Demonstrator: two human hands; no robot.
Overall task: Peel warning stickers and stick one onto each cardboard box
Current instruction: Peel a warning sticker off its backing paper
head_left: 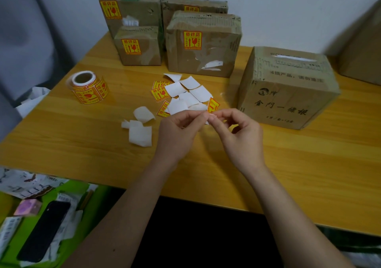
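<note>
Above the table's middle, my left hand point(181, 127) and my right hand point(237, 127) meet fingertip to fingertip. Between them they pinch a yellow and red warning sticker point(213, 105) with its white backing. Loose cut stickers point(159, 93) and white backing pieces point(188, 94) lie in a heap just beyond my hands. A sticker roll point(88, 87) lies to the left. Several cardboard boxes at the back point(203, 44) point(139, 45) point(132, 9) point(194, 5) each carry a sticker. A bigger box point(288, 88) at the right shows no sticker on its visible faces.
Curled white backing scraps point(140, 129) lie left of my hands on the wooden table point(82, 144). Another brown box point(362, 46) stands at the far right. Below the table's left front, a green surface holds a black phone point(44, 230) and papers.
</note>
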